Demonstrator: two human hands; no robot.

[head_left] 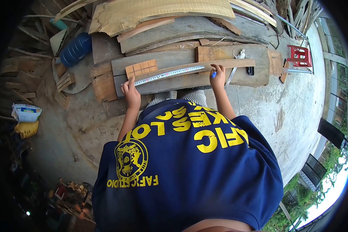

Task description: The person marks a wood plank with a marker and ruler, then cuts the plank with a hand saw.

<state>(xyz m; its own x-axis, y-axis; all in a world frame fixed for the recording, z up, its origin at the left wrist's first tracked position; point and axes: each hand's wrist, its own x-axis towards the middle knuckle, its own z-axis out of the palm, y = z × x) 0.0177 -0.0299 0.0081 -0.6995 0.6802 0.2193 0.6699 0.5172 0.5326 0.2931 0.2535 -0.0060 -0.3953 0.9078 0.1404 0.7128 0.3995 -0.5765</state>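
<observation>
A white measuring tape (170,74) with black and red numbers is stretched along a long, narrow wooden strip (236,63). My left hand (131,94) is closed at the tape's left end, thumb and fingers pressing it near the strip's end. At the other end of the tape is my right hand (218,76), its fingers closed around a blue pen (213,74) and close to the strip's near edge. A wooden block (141,68) with dark lines lies just beyond my left hand. Another block (205,54) stands behind the strip.
Thick grey planks (170,83) form the work surface. More boards (162,15) are stacked beyond. A blue water jug (76,49) lies at left, near a yellow and white sack (26,120). A red plastic stool (299,56) stands at right on the concrete floor (274,104).
</observation>
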